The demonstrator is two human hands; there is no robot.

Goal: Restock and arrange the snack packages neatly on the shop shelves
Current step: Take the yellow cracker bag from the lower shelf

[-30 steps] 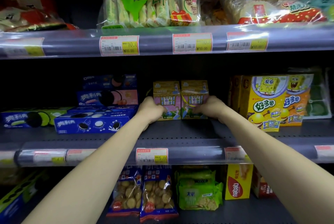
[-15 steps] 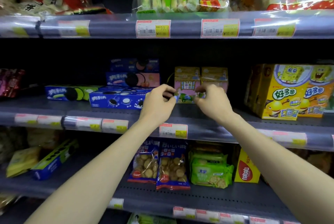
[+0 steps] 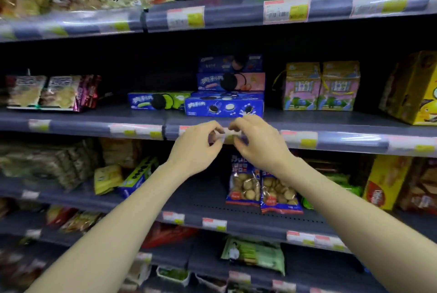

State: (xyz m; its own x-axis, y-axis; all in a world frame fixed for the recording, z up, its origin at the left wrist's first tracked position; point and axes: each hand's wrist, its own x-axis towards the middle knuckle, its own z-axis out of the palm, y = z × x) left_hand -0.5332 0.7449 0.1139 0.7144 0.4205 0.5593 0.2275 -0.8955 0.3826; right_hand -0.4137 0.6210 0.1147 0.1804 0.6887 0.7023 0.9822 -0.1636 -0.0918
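Two small house-shaped snack boxes (image 3: 320, 86) stand side by side on the middle shelf (image 3: 350, 138), right of a stack of blue cookie boxes (image 3: 224, 105). My left hand (image 3: 198, 146) and my right hand (image 3: 257, 143) hover close together in front of the shelf's front rail, just below the blue cookie boxes. Both hands hold nothing; their fingers are loosely curled around a price tag (image 3: 229, 136) on the rail. Whether the fingertips touch the tag is blurred.
A green-flavour cookie box (image 3: 156, 101) lies left of the stack, chip bags (image 3: 47, 93) farther left. Big yellow cartoon boxes (image 3: 411, 89) stand at the right. Biscuit bags (image 3: 244, 186) and a yellow wafer box (image 3: 383, 183) sit on the shelf below. Rice-cracker bags fill the top shelf.
Both hands let go of the house-shaped boxes and drew back and down to the shelf rail. The view swung left, so the boxes now sit to the right.
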